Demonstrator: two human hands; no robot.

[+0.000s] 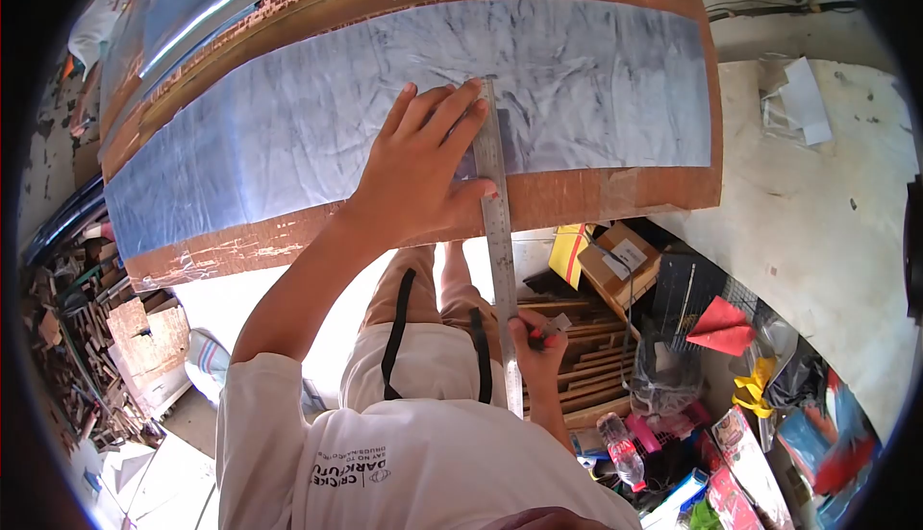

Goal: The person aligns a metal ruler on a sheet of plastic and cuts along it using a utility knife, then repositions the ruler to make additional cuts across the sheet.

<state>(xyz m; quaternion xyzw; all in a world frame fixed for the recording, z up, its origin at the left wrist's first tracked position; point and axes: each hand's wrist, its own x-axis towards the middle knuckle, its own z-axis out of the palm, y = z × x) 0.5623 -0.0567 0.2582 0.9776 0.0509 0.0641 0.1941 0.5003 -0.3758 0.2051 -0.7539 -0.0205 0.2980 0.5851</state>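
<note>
A long steel ruler [500, 261] runs from the grey-blue sheet [606, 98] over the near edge of the brown board [615, 192] and down toward my body. Spread flat on the sheet, my left hand [418, 150] lies left of the ruler, its thumb across it and fingertips at its far end. Lower down, my right hand [540, 347] is closed beside the ruler's near part. In its fingers is a small red-and-black tool [548, 340] with a greyish tip; its exact kind I cannot tell.
A pale tabletop [836, 203] adjoins on the right, with a torn white paper piece [806, 102] on it. Below the board are wood strips [591, 367], a cardboard box [620, 261] and a plastic bottle [620, 448]. Scrap wood [106, 338] is piled at left.
</note>
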